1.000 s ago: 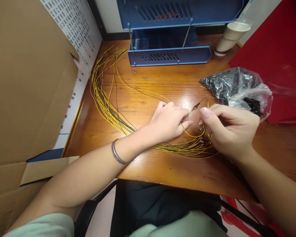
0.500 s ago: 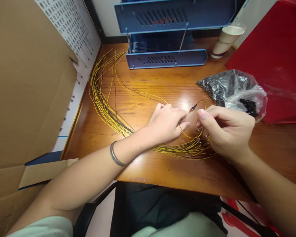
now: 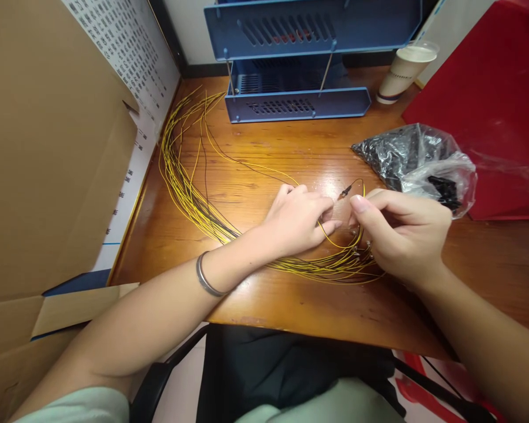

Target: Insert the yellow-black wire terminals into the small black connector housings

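Observation:
My left hand [image 3: 300, 216] rests low over the table with its fingers curled round a yellow and black wire [image 3: 332, 242]. That wire loops out from under the thumb toward my right hand [image 3: 401, 232], which pinches it between thumb and forefinger. Above the right fingertips the wire arches over and ends in a small dark connector [image 3: 346, 191], lying between the two hands. Beneath both hands runs a bundle of yellow and black wires [image 3: 308, 267], with small metallic ends close to the right hand. The bundle curves away to the far left [image 3: 171, 170].
A clear plastic bag [image 3: 418, 158] of black parts lies beyond my right hand, beside a red folder [image 3: 480, 117]. A paper cup [image 3: 403, 73] and a blue tray rack [image 3: 297, 106] stand at the back. Cardboard [image 3: 48, 147] borders the left side.
My right hand has shifted very slightly left, with the wire in its fingers. The left hand and the bundle look the same.

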Demonstrator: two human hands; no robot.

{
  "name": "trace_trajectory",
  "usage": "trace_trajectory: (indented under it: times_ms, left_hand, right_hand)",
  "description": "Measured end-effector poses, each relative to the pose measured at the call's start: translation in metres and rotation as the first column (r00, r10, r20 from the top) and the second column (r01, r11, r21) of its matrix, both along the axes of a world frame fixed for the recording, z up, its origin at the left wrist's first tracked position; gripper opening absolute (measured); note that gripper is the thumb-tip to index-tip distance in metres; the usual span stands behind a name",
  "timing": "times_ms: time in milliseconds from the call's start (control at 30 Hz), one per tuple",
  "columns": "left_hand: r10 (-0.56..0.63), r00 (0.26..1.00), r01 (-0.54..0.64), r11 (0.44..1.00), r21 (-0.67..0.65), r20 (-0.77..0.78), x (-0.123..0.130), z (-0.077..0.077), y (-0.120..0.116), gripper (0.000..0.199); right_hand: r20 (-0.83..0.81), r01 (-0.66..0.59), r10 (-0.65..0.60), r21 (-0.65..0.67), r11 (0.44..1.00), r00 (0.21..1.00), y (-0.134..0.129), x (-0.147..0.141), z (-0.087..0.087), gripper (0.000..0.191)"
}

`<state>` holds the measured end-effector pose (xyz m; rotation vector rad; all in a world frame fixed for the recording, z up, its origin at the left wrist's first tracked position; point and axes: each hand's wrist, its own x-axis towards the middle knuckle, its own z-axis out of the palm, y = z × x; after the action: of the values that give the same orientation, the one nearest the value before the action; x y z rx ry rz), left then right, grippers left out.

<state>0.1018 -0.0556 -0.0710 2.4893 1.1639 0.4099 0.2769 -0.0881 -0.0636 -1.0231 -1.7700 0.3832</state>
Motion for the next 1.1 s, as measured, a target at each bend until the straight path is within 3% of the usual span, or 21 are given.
trace_trajectory:
  times_ms: [400, 1100]
  left_hand:
    - [-0.037, 0.999, 0.036, 0.999, -0.008, -0.039, 0.0001, 0.0017, 0.0021, 0.041]
    - [-0.054, 0.998, 0.054, 0.998, 0.011, -0.032, -0.0002, 0.0005, 0.0006, 0.035]
  right_hand:
    - [-0.011, -0.013, 0.013, 0.009, 1.0, 1.0, 0.0005, -0.0013, 0.0004, 0.029]
    - [0.035, -0.024, 0.026, -0.053, 0.998, 0.999, 0.0001, 0.002, -0.0017, 0.032]
